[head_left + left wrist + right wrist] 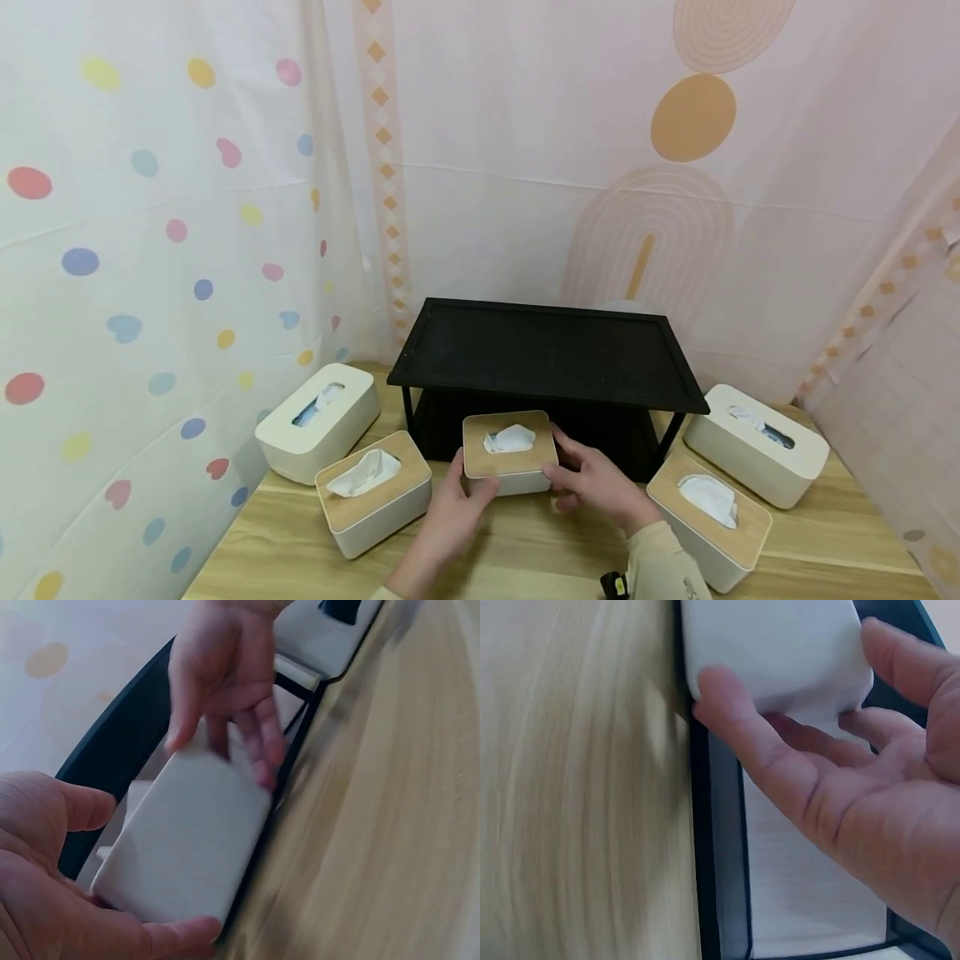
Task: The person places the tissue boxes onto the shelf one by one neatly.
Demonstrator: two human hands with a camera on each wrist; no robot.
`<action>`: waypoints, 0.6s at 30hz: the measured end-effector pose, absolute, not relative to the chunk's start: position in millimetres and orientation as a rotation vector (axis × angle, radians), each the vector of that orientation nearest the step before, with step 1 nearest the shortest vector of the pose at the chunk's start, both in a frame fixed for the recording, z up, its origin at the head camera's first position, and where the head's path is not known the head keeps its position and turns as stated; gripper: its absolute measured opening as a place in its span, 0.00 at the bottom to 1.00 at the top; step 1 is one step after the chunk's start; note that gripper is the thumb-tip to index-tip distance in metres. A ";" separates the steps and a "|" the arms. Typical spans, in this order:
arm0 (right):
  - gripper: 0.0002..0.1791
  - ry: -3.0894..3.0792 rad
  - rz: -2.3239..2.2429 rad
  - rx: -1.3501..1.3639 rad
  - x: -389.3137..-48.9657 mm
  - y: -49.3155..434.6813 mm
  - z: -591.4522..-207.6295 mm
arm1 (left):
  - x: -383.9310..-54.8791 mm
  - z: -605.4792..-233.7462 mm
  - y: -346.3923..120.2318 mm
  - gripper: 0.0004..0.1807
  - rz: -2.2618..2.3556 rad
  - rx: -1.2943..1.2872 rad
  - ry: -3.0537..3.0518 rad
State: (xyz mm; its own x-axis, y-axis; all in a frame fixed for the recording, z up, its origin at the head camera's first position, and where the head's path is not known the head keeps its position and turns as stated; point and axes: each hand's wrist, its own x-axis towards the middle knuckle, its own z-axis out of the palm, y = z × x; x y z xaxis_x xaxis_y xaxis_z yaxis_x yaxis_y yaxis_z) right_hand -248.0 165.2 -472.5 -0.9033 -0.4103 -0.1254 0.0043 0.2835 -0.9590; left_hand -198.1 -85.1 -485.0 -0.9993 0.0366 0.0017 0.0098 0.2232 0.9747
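Note:
A small white tissue box [517,484] with a wood-coloured lid and a tissue poking out is at the front of a low black shelf [547,350]. My left hand [455,517] grips its left end, and my right hand [600,487] holds the right end. From the left wrist, the white side of the tissue box [187,832] shows between both hands, beside the dark shelf frame. In the right wrist view, fingers and thumb are round one end of the tissue box [776,649]. Whether its base touches the shelf's lower level cannot be told.
Left of the shelf stand a white tissue box [315,433] and a wood-lidded one [390,517]. On the right are another wood-lidded box [693,533] and a white one [750,458]. All rest on a wooden table [540,562]; patterned curtains [480,233] hang behind.

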 end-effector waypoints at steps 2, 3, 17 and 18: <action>0.42 2.346 -1.636 -0.350 -248.5 157.4 -471.8 | -195.8 -486.3 -81.8 0.54 1.913 0.044 2.511; 0.40 2.443 -1.612 -0.348 -248.8 153.5 -471.9 | -194.0 -486.6 -80.1 0.56 1.894 0.043 2.539; 0.19 3.129 -1.382 -0.313 -248.4 130.8 -477.2 | -172.8 -466.8 -72.7 0.59 1.139 0.126 2.871; 0.19 3.141 -1.361 -0.320 -248.0 130.1 -477.3 | -173.0 -465.6 -72.1 0.58 1.076 0.120 2.907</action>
State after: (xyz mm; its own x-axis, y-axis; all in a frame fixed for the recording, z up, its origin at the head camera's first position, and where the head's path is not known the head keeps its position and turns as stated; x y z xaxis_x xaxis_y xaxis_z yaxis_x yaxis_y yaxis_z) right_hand -248.0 130.1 -477.3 -0.9394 -0.0504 0.3391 -0.2818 0.6768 -0.6801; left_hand -173.0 -72.1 -465.6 -0.9962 0.0864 -0.0103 0.0589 0.7564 0.6514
